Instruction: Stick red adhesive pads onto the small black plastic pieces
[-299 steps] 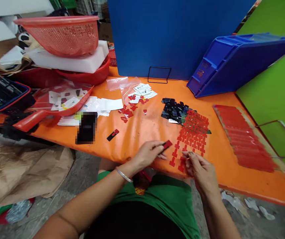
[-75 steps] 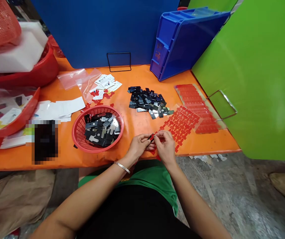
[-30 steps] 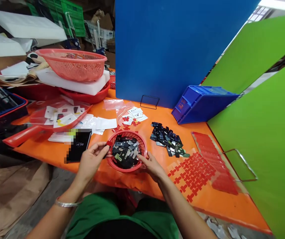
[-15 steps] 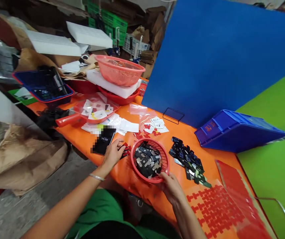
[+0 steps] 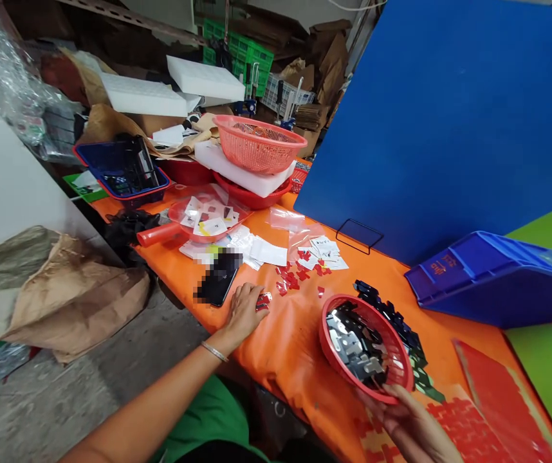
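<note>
My right hand [image 5: 401,415] grips the near rim of a round red basket [image 5: 325,331], which is tilted and holds dark and grey flat pieces [image 5: 356,344]. My left hand [image 5: 246,313] rests on the orange table [image 5: 276,347] with its fingers curled round a few small red and dark pieces [image 5: 263,300]. Just behind it lies a black phone [image 5: 222,280]. Loose red pieces [image 5: 290,278] are scattered beyond my left hand. Dark pieces [image 5: 392,315] lie in a row behind the basket, partly hidden by it.
A blue bin [image 5: 478,276] lies at the right, near a red sheet [image 5: 493,392]. At the back left, a pink colander [image 5: 259,151] sits on white foam [image 5: 242,168]. A red dustpan [image 5: 160,234] and white cards [image 5: 324,251] lie nearer.
The basket has moved right, away from my left hand, and tilted in my right hand's grip. My left hand has closed more over the small red pieces. The view has shifted left.
</note>
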{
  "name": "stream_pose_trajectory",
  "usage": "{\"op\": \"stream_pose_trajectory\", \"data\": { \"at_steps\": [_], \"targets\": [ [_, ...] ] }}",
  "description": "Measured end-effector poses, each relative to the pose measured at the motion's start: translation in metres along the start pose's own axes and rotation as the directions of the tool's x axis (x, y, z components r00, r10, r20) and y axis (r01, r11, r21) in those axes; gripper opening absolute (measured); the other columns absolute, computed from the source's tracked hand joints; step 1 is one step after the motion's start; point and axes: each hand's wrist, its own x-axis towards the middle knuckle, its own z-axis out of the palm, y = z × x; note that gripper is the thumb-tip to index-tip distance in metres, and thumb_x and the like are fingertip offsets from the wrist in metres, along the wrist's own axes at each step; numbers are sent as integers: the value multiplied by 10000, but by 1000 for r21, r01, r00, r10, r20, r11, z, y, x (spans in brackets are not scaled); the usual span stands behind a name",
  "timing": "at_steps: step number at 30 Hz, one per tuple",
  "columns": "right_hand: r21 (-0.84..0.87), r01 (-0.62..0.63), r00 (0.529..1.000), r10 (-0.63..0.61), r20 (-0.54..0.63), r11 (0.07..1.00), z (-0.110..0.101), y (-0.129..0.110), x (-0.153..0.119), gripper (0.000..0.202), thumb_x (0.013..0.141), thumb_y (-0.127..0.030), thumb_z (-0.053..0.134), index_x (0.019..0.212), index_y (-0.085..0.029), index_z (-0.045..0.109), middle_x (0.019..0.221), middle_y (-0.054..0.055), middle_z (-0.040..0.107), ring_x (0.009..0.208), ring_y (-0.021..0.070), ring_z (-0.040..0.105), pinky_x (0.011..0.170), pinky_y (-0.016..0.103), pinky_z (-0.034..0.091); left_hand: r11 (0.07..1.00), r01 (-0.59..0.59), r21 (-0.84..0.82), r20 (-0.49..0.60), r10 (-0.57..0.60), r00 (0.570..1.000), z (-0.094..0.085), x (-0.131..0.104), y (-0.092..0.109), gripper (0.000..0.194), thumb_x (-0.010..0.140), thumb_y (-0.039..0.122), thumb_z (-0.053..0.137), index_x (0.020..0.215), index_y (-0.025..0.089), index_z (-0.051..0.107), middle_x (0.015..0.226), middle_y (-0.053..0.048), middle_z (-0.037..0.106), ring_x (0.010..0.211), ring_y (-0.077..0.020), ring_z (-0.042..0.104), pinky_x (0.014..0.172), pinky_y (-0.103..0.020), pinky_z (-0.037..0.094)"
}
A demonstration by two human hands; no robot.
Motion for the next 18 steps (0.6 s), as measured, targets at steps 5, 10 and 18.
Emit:
{"op": "stream_pose_trajectory", "data": {
  "at_steps": [5, 10, 18],
  "targets": [
    [59, 29, 999, -28, -28, 998, -9, -8, -3, 763, 461, -185, 738, 1132, -494, 545, 1179, -14, 644, 1060, 381, 592, 698, 544, 600, 1000, 29, 8, 26, -30, 999, 2, 0, -6, 450, 679, 284, 727, 1091, 188, 572, 1010, -77, 543, 1005, -247, 488, 885, -366, 393],
    [48, -35, 999, 34, 6, 998, -9, -3, -3, 720, 490, -239, 756, 1159, -417, 558, 1198, 9, 636, 1055, 372, 601, 756, 528, 600, 999, 25, -29, 5, -25, 1000, 3, -1, -6, 374, 671, 267, 728, 1017, 203, 600, 972, -63, 547, 973, -236, 496, 878, -374, 396],
    [108, -109, 991, 100, 92, 988, -3, -3, -5, 477, 498, -245, 783, 953, -282, 642, 1038, 54, 707, 1032, 350, 627, 844, 491, 571, 947, 1, -320, -154, -54, 987, -2, -12, 11, 390, 746, 242, 640, 1129, 216, 575, 1087, -84, 549, 1062, -243, 503, 956, -425, 396]
  ]
}}
